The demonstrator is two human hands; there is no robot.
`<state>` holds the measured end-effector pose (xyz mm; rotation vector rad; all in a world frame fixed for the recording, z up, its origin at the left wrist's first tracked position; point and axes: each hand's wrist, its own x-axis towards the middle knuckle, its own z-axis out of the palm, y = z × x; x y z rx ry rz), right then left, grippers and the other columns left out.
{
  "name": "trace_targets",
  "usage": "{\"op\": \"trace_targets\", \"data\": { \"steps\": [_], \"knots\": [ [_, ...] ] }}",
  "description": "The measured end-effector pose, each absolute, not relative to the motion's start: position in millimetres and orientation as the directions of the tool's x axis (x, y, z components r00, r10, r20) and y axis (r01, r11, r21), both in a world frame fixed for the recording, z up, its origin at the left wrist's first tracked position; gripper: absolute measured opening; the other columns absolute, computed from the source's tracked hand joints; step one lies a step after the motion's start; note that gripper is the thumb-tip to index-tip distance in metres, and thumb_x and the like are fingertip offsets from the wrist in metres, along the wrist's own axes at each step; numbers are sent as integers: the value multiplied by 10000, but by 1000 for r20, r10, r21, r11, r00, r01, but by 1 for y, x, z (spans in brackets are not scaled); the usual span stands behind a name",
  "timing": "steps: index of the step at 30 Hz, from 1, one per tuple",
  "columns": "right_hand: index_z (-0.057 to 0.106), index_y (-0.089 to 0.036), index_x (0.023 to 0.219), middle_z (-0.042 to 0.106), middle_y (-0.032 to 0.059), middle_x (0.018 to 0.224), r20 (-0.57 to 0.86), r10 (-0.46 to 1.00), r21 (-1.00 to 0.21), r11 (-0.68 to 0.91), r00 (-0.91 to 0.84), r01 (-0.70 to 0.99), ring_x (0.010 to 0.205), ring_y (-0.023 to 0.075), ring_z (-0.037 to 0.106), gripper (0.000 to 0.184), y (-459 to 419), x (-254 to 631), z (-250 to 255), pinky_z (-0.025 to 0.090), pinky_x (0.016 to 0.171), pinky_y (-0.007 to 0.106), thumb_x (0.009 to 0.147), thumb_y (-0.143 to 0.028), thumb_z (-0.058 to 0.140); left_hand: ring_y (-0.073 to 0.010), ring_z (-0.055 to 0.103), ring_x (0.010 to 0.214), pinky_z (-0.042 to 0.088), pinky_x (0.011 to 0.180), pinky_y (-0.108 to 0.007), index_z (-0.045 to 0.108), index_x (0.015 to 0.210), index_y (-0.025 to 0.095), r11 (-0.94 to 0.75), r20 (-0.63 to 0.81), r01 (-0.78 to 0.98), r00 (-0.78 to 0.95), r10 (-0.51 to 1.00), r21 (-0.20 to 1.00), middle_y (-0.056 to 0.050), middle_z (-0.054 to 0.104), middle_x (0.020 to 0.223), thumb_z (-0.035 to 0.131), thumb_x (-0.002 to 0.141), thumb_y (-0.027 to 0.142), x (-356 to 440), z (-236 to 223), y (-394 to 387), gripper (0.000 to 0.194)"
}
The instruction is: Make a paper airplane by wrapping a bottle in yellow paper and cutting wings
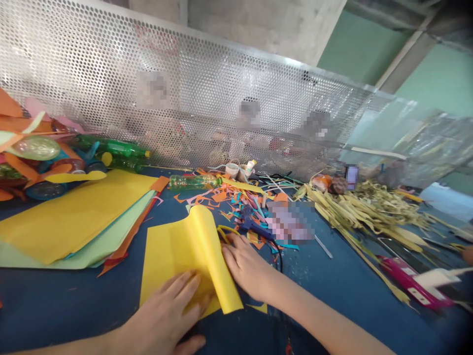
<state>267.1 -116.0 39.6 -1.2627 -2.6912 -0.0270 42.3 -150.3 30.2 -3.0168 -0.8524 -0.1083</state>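
Steadying 1 curled yellow paper sheet [179, 249], apparently against slipping, with spread left hand [168, 305] and right hand [247, 264] of indeterminable grip.

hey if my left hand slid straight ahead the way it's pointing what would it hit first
Most likely the curled part of the yellow sheet; your left hand rests on the flat part beside it, though the exact gap is unclear.

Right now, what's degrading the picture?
Head view: glare whitens the perforated panel at upper left; pixelation masks an area beside the blue corded tool. Head view: the yellow sheet looks slightly soft, shaded near the left hand; upper-right corner dark.
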Motion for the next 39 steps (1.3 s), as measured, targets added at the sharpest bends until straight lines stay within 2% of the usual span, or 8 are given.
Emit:
{"op": "trace_targets", "data": {
  "steps": [8,15,19,21,25,29,35,39],
  "knots": [
    [619,-149,1016,674,149,892,121,884,-105,464,-452,879,945,341,571,259,-61,246,38,411,834,520,865,-85,419,-345,500,1195,472,951,-484,486,1317,300,-826,236,551,793,562,118,-115,537,1320,490,855,453,34,3,-148,487],
    [527,-96,1210,560,233,1228,254,938,-206,292,-237,934,1205,369,454,349,-3,265,39,331,971,565,940,-218,342,-341,463,1227,449,959,-515,362,1392,350,-760,169,630,741,650,158,-102,495,1353,476,870,451,33,13,-138,544],
    [349,-122,1339,407,183,1388,424,889,-267,307,-175,913,1315,262,334,409,-30,270,49,280,1067,468,976,-280,246,-366,433,1232,423,958,-545,403,1370,332,-718,159,678,701,696,157,-123,503,1311,501,839,503,33,19,-130,566],
    [457,-171,1219,493,139,1294,528,790,-334,531,-312,779,1264,224,400,334,-58,269,52,305,1069,406,946,-349,383,-353,445,1211,422,961,-522,477,1315,296,-707,142,687,693,707,165,-127,515,1269,507,837,490,32,22,-126,516],
    [528,-232,1130,566,86,1198,245,726,-443,673,-643,592,1158,226,501,448,-107,272,45,394,1004,375,778,-482,647,-303,498,1123,452,924,-459,531,1236,267,-725,98,667,721,686,169,-112,544,1163,494,862,418,30,29,-119,405],
    [567,-226,1102,575,84,1206,126,750,-492,616,-650,615,1135,209,524,358,-120,281,29,418,979,361,803,-406,649,-303,519,1066,480,858,-422,555,1186,204,-774,123,630,764,633,71,-120,578,1081,487,879,364,32,30,-116,352],
    [632,-212,1007,691,82,962,243,726,-404,678,-643,614,922,216,613,177,-113,285,21,485,837,374,905,-297,513,-233,578,749,480,594,-319,598,1036,135,-823,72,546,837,542,-157,-102,622,853,390,869,70,34,25,-120,274],
    [644,-216,973,696,68,966,246,713,-435,686,-656,583,922,198,621,174,-112,288,23,490,835,354,889,-205,492,-240,577,729,458,568,-313,605,905,153,-805,-8,589,807,591,-69,-85,615,815,441,838,81,31,33,-115,191]
  ]
}}
